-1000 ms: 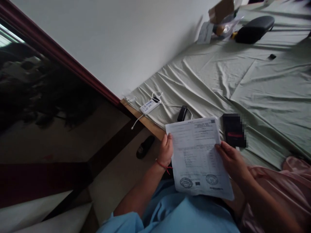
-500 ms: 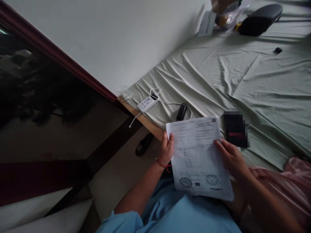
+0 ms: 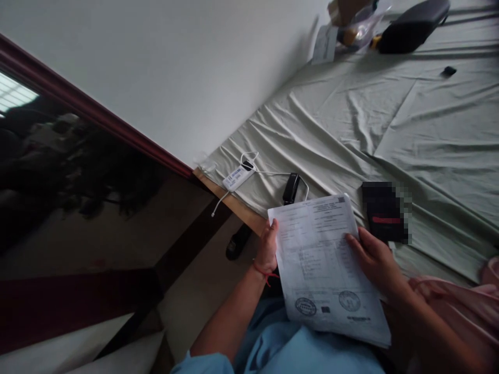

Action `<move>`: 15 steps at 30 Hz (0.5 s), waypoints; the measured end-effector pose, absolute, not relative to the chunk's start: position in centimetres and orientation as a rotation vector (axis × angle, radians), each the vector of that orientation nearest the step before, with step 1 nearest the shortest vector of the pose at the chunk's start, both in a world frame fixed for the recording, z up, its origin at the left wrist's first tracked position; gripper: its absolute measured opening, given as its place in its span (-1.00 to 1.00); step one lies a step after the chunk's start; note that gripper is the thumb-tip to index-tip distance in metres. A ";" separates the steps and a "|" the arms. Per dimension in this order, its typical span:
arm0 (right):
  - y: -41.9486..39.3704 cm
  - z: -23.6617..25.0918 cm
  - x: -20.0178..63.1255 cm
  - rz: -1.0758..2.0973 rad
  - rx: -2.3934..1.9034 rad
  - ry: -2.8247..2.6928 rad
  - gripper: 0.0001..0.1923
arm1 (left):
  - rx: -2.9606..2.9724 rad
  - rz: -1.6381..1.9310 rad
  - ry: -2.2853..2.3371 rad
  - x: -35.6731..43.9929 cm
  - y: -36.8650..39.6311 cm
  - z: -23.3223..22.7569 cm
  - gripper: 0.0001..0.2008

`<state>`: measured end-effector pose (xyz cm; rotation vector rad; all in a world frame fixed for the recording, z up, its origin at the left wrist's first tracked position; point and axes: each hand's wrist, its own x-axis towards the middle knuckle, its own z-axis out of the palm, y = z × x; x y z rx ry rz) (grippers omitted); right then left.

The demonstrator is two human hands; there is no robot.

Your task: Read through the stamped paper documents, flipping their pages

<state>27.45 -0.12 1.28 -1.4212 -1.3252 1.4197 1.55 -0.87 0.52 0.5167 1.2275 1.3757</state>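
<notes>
A printed paper document [image 3: 323, 265], with two round stamps near its lower edge, is held up over my lap in both hands. My left hand [image 3: 267, 248], with a red string at the wrist, grips its left edge. On the right edge my right hand [image 3: 374, 255] is closed, thumb on the front and fingers mostly hidden behind. Several sheets seem stacked together. Just past the paper's top edge lies a small black device [image 3: 290, 188] joined to a white cable. A dark, partly blurred-out item [image 3: 384, 213] lies to the right of the paper.
A bed with a pale green sheet [image 3: 331, 124] spreads ahead, its wooden edge [image 3: 230, 200] at left. On it lie a white labelled box [image 3: 237, 178], a black case [image 3: 415, 28] and a plastic bag [image 3: 358, 34]. A dark shoe [image 3: 237, 243] sits on the floor; pink cloth [image 3: 448, 296] is at right.
The document and both hands sit slightly lower and farther right in view. The lower part of the paper has swung a little to the right. Both hands keep their grip.
</notes>
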 end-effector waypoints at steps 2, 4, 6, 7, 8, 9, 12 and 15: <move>-0.2 1.3 27.4 1.404 -1.463 -1.348 -0.72 | 0.513 1.369 1.239 1.6 -0.7 0.6 -0.40; -0.3 1.1 27.4 1.443 -1.455 -1.337 -0.68 | 0.529 1.376 1.295 1.6 -0.6 0.4 -0.41; -0.3 1.0 27.5 1.517 -1.412 -1.305 -0.62 | 0.549 1.385 1.326 1.4 -0.7 0.2 -0.42; -0.3 1.0 27.5 1.562 -1.388 -1.286 -0.60 | 0.553 1.388 1.323 1.3 -0.7 0.2 -0.44; -0.3 1.0 27.5 1.605 -1.366 -1.267 -0.58 | 0.559 1.389 1.301 1.1 -0.6 0.3 -0.46; -0.3 1.0 27.5 1.645 -1.346 -1.246 -0.57 | 0.571 1.389 1.265 1.0 -0.5 0.6 -0.47; -0.3 1.2 27.4 1.715 -1.307 -1.187 -0.56 | 0.633 1.390 1.128 0.9 0.1 1.7 -0.47; -0.3 1.3 27.3 1.740 -1.287 -1.157 -0.56 | 0.635 1.404 1.088 1.0 0.8 2.5 -0.49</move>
